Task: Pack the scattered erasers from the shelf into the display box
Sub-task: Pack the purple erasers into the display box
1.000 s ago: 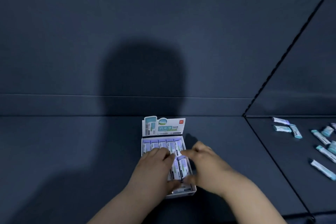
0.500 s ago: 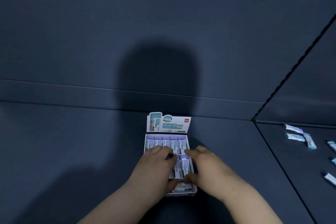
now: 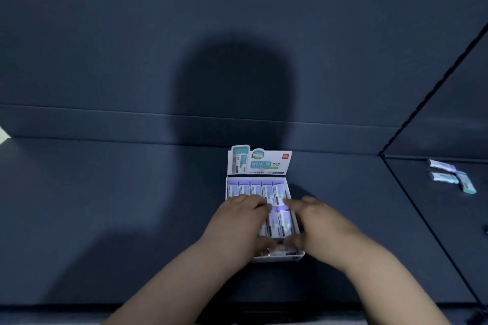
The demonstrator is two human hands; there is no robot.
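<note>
At the lower middle of the frame, the fingers (image 3: 257,203) of the left hand (image 3: 237,221) lie across the packed erasers (image 3: 255,188) in the box (image 3: 277,259). Those of the right hand (image 3: 319,221) reach in from the other side, so the tips nearly meet over the line between the far row and the near row. Both thumbs sit at the near ends of the near row, just inside the front wall. The hands seem to bracket that row lengthwise, probably to square it up and seat it flush. Blur hides whether the fingers pinch the erasers or only press on them, so I cannot tell the grasp. The far row stands full and tidy from wall to wall. The near row is largely covered by the hands. Behind the box its printed card (image 3: 260,161) stands upright, facing the camera. The box rests on the dark shelf (image 3: 132,206), under the person's shadow (image 3: 229,87). Well apart, at the right edge of the frame beyond a seam, three loose erasers (image 3: 443,178) lie unpacked, so the task looks unfinished.
</note>
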